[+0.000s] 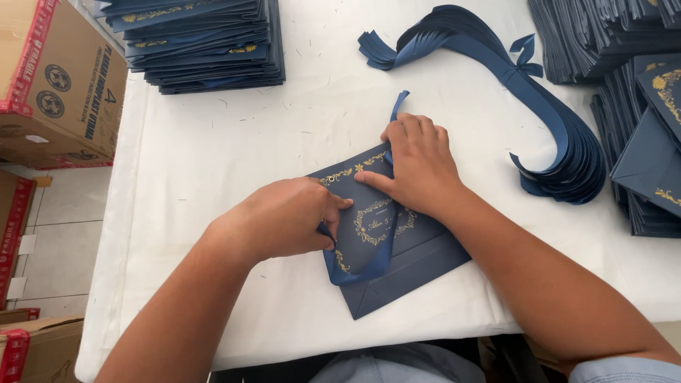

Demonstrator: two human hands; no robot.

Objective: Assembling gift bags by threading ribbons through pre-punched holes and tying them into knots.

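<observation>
left hand (284, 216): grip pinched shut on blue ribbon (383, 252) | right hand (418, 163): fingers flat, grip open, pressing navy gift bag (404, 266) | bag lies flat mid-tabletop (213, 156) | ribbon pile (560, 135) near right

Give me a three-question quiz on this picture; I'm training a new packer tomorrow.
1. True or false: the right hand presses on the dark blue paper bag.
2. What does the left hand pinch? A) blue ribbon B) cardboard box C) scissors
3. The bundle of ribbons lies on which side of the table, the person's own?

Key: 1 true; 2 A; 3 right.
</observation>
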